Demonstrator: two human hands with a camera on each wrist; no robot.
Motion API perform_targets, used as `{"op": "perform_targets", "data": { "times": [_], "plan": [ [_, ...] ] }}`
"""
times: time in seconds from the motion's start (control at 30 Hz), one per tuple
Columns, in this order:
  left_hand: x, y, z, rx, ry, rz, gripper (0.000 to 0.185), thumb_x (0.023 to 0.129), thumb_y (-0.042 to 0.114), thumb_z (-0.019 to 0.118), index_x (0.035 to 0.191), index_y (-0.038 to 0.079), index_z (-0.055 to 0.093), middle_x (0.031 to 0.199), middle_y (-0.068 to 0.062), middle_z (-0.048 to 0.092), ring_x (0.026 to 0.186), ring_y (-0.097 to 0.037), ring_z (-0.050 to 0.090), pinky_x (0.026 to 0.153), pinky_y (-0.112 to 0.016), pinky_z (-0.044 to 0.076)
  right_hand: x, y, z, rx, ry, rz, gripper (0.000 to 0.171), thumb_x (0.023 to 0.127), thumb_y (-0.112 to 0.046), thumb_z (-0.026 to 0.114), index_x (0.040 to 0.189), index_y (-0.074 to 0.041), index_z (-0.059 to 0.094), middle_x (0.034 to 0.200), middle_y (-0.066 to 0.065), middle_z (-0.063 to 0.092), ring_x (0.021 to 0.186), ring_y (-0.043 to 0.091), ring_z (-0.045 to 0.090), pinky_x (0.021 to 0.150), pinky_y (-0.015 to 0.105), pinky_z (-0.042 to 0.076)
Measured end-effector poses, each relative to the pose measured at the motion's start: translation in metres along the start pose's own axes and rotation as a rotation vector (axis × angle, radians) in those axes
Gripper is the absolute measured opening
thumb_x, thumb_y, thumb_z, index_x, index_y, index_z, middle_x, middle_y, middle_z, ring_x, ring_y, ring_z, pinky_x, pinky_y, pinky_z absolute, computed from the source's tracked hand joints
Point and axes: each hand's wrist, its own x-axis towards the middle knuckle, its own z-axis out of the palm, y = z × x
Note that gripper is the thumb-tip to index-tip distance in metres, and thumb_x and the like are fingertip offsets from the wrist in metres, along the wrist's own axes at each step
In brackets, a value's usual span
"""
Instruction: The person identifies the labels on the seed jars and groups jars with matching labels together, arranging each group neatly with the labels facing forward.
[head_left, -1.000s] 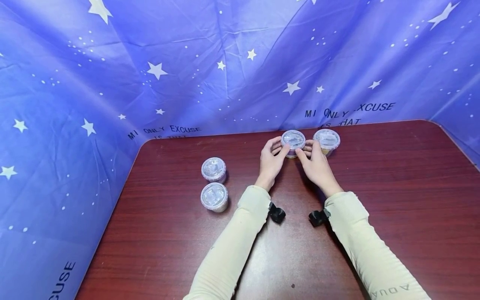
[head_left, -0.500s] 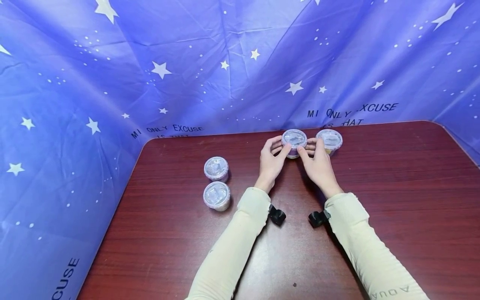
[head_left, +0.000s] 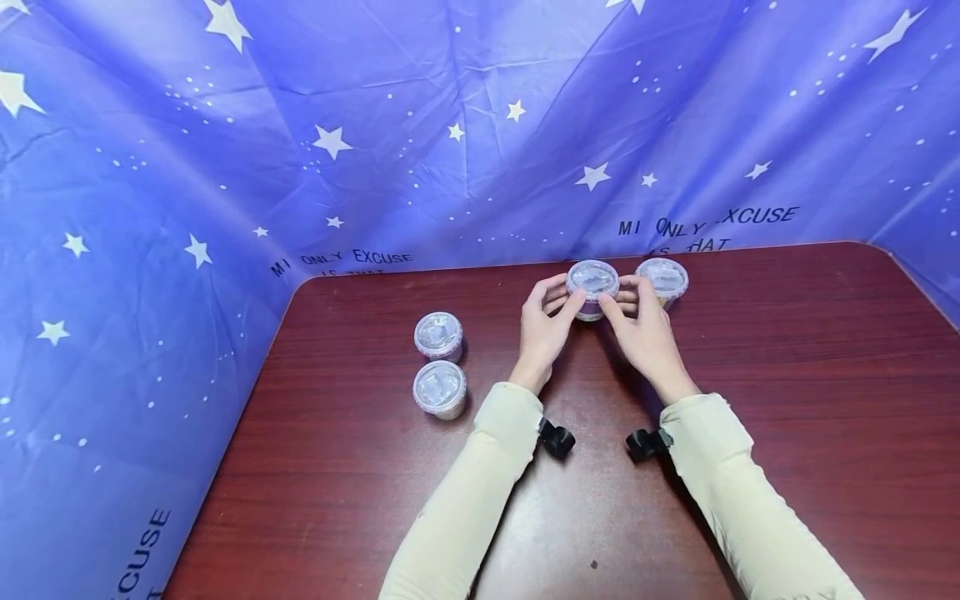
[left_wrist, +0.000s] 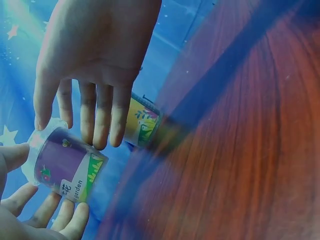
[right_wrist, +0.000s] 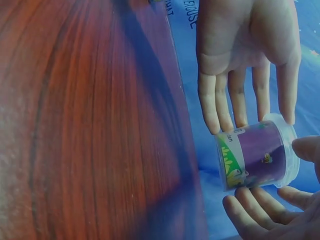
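Observation:
A small lidded plastic tub (head_left: 592, 280), purple with a printed label, is held between both hands at the table's far side. My left hand (head_left: 543, 332) grips its left side, thumb at the lid rim and fingers along the wall. From the right, my right hand (head_left: 647, 333) grips it the same way. In the left wrist view the purple tub (left_wrist: 65, 157) shows a green and white label band; the right wrist view shows the same tub (right_wrist: 261, 154) from the other side. A yellow tub (head_left: 663, 278) stands just behind the right hand's fingers, partly hidden.
Two more clear-lidded tubs stand on the left: a rear one (head_left: 438, 335) and a front one (head_left: 440, 388), close together. The dark red wooden table (head_left: 337, 492) ends at a blue star-patterned curtain (head_left: 450, 167).
Both hands keep their grip on the purple tub, which barely moves. The right forearm shifts slightly right. The whole view drifts a little as the head turns left.

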Motion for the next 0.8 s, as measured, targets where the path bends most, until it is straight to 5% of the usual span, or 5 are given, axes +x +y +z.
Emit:
{"op": "perform_targets", "data": {
  "times": [0.23, 0.53, 0.8],
  "plan": [
    [-0.011, 0.002, -0.004, -0.015, 0.007, 0.011, 0.038, 0.09, 0.016, 0.073, 0.125, 0.008, 0.064, 0.116, -0.014, 0.067, 0.106, -0.028, 0.065, 0.088, -0.025, 0.054, -0.008, -0.005, -0.003, 0.007, -0.008, -0.005, 0.045, 0.102, -0.026, 0.056, 0.134, 0.003, 0.045, 0.119, 0.026, 0.061, 0.11, 0.034, 0.06, 0.096, 0.042, 0.048],
    [-0.023, 0.008, -0.007, -0.018, -0.009, 0.009, 0.038, 0.09, 0.02, 0.074, 0.125, 0.01, 0.065, 0.113, -0.007, 0.067, 0.102, -0.02, 0.065, 0.086, -0.022, 0.054, -0.019, -0.011, -0.01, 0.003, 0.005, 0.0, 0.045, 0.101, -0.03, 0.057, 0.133, -0.001, 0.047, 0.115, 0.021, 0.062, 0.104, 0.03, 0.061, 0.085, 0.013, 0.043],
    [-0.031, 0.016, -0.02, -0.024, 0.009, 0.033, 0.036, 0.088, 0.02, 0.076, 0.122, 0.011, 0.067, 0.11, -0.007, 0.067, 0.103, -0.028, 0.065, 0.087, -0.027, 0.054, -0.027, -0.021, -0.009, 0.017, -0.006, -0.034, 0.044, 0.1, -0.031, 0.058, 0.132, -0.002, 0.049, 0.112, 0.017, 0.064, 0.095, 0.005, 0.057, 0.087, 0.014, 0.044]
  ]
}}
